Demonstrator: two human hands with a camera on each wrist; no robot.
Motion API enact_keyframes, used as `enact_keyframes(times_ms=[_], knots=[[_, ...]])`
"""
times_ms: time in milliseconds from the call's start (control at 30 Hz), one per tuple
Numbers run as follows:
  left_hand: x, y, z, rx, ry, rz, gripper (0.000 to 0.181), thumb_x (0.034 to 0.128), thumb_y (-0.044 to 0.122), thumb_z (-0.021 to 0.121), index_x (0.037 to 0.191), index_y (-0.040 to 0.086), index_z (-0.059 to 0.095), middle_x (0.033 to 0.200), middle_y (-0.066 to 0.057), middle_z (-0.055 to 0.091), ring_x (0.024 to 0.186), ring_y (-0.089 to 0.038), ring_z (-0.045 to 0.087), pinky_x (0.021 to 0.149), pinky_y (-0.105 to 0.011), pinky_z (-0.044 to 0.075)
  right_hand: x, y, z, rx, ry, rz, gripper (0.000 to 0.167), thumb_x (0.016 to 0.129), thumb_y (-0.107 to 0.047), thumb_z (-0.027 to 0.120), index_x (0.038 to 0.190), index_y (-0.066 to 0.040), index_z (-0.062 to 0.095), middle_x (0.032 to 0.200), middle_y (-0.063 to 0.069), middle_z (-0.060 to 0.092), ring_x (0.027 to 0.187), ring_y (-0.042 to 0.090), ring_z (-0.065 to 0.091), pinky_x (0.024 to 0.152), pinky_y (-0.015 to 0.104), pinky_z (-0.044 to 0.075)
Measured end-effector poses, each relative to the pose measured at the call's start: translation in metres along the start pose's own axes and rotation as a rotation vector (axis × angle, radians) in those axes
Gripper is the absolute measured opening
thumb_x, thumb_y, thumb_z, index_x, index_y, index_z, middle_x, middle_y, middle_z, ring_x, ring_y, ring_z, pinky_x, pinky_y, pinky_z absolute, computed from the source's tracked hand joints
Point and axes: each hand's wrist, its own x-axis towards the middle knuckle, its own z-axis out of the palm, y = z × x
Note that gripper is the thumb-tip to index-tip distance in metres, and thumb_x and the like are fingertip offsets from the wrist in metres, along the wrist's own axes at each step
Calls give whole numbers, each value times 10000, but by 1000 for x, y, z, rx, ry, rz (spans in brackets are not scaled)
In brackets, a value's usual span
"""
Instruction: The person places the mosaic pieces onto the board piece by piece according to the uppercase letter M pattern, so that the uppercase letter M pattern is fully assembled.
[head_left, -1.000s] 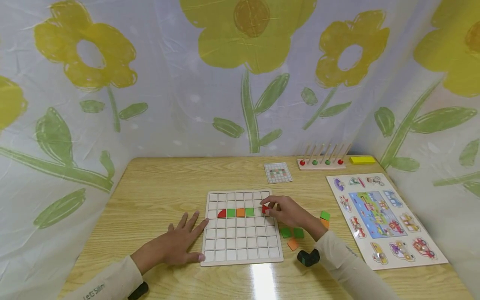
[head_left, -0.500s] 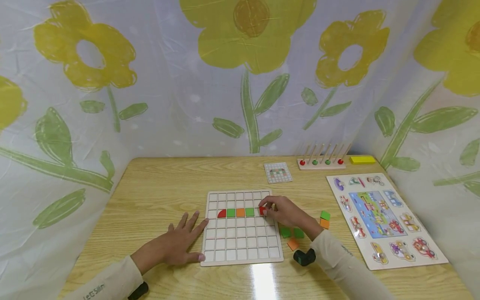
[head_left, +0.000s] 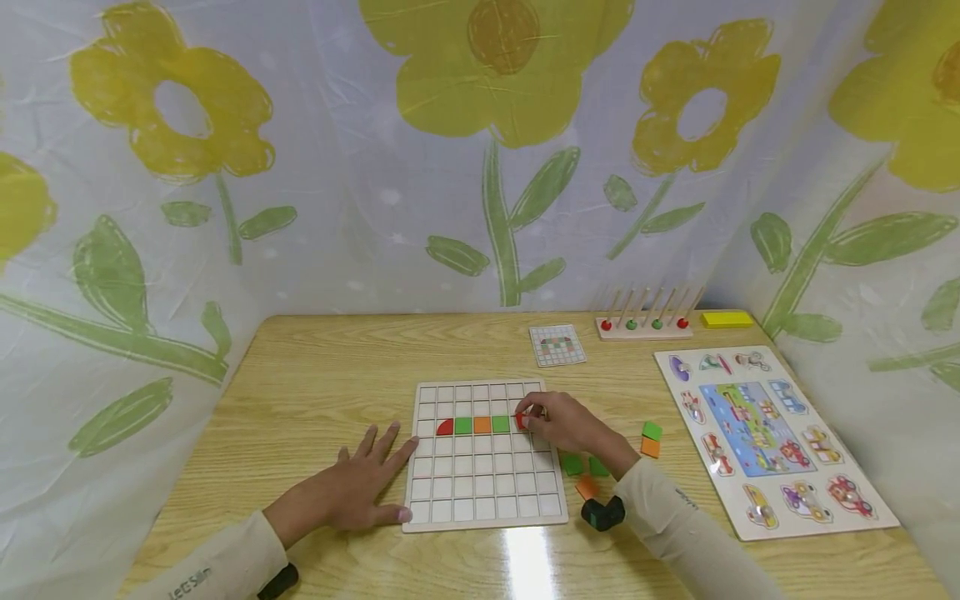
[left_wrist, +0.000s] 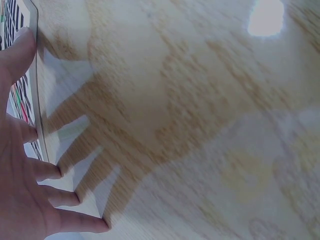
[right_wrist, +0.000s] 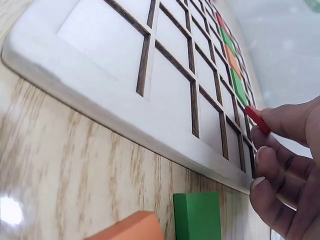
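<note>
A white grid board [head_left: 483, 523] lies on the wooden table. One of its upper rows holds a red quarter-round tile [head_left: 446, 427], a green tile [head_left: 463, 426], an orange tile [head_left: 482, 425] and another green tile [head_left: 501, 424]. Just right of these, my right hand [head_left: 558, 421] pinches a red tile [right_wrist: 257, 119] between thumb and forefinger; in the right wrist view it is tilted over the row. My left hand [head_left: 356, 486] lies with fingers spread at the board's left edge, its thumb touching the lower left corner.
Loose green tiles [head_left: 572, 464] and an orange tile [head_left: 587, 487] lie right of the board, with another green tile [head_left: 652, 431] farther right. A pattern card [head_left: 557, 346], a peg stand [head_left: 645, 332], a yellow block [head_left: 727, 320] and a picture puzzle [head_left: 847, 521] stand beyond.
My right hand has moved slightly left with the red tile, bringing it up beside the row's right-hand green tile. The left hand has stayed in place.
</note>
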Motion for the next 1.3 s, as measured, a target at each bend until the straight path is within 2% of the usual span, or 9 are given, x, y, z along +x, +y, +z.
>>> enact_keyframes(times_ms=[467,967,1300], knots=[[1,-1,1,-1,-10,-2,1014,895,729,535,1622,129,163,1658,-278,63,1468,-607,100,969,-847,252,4,-2,3,-50,17,14,123,1002,-145,621,1095,-122,697,900,-27,687,808,100,608,742,311,509],[0,0,-2,0,-9,4,1009,903,710,547,1621,115,160,1654,-287,66,1463,-613,106,967,-848,252,7,-5,5,-56,37,96,97,986,-184,654,1057,-134,699,873,-30,668,757,110,566,706,308,474],[0,1,-2,4,-7,9,1001,908,703,546,1619,111,164,1650,-295,72,1459,-618,111,962,-849,256,7,-6,4,-48,23,140,179,890,-136,770,1056,-132,705,846,-33,640,760,120,554,716,296,474]])
